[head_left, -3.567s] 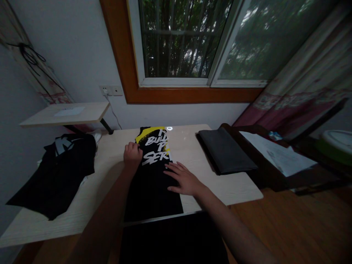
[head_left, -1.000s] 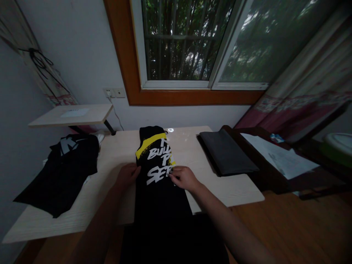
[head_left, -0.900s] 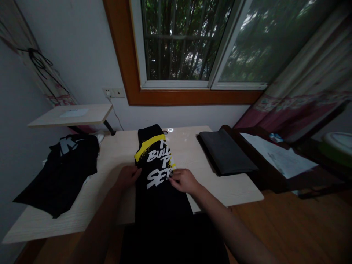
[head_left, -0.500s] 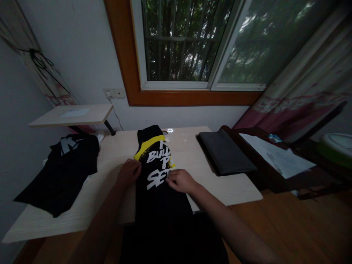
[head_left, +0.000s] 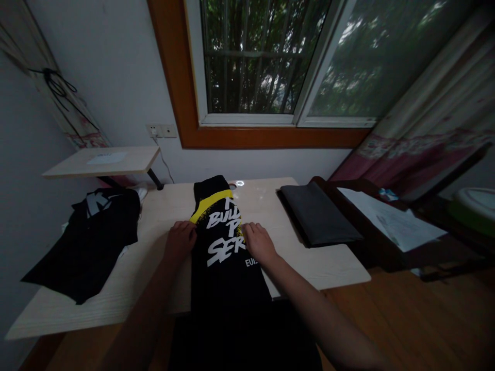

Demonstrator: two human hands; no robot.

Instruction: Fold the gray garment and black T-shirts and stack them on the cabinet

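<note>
A black T-shirt [head_left: 226, 281] with a yellow band and white lettering lies folded into a long strip on the pale table [head_left: 154, 288]. Its lower end hangs over the table's front edge and merges with dark clothing below. My left hand [head_left: 181, 239] is at the shirt's left edge, just under the yellow band, fingers curled against the cloth. Across from it, my right hand [head_left: 260, 242] has its bent fingers on the right edge, beside the lettering; the fingertips are partly hidden.
Another black garment [head_left: 88, 247] with a grey print lies to the left, before a small raised shelf [head_left: 108, 159]. A dark flat folder [head_left: 319, 214] sits at the right. Beyond it are papers [head_left: 386, 219] on a dark surface. A window [head_left: 266, 62] is behind the table.
My right hand has moved from the lettering outward to the shirt's right edge, uncovering more letters. My left hand stays at the left edge, nearly unmoved.
</note>
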